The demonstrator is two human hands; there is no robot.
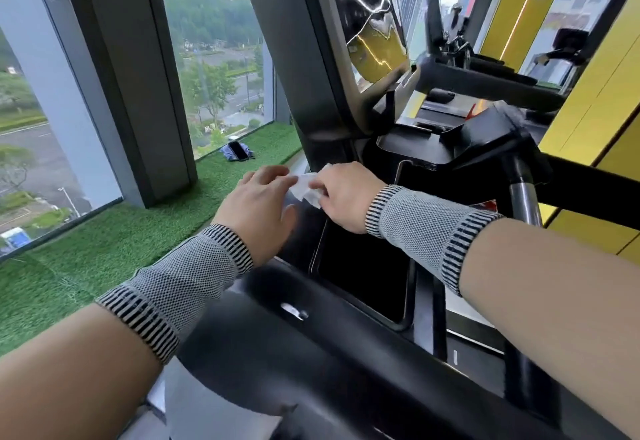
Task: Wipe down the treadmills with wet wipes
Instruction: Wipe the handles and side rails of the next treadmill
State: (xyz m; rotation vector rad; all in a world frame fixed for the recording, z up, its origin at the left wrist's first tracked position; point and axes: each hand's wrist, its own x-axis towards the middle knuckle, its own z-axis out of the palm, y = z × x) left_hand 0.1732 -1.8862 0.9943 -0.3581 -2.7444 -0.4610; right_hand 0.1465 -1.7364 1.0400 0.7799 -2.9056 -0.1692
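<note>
We're looking down over the treadmill (346,353) console, and both hands are out in front of us, meeting over its far left corner. The wet wipe (306,187) sits right between them, a crumpled white piece held just above the black plastic. Our right hand (346,195) has it: fingers curled in, pinching the wipe's right edge. Our left hand (261,202) comes in from the left, fingers loosely bent, fingertips at the wipe's left edge; we cannot tell whether they actually grip it or only touch it. Both wrists wear grey knitted wristbands (426,228) with dark striped cuffs.

Just near of the hands, the dark display panel (363,270) of the console lies flat, and the thick black handrail (311,346) runs across nearer still. Far and to the right, the tilted screen (367,13) rises, reflecting yellow wall panels. To the left, a strip of green artificial turf (104,242) runs along the window (214,58), with a phone (239,150) lying on a blue cloth at its far end.
</note>
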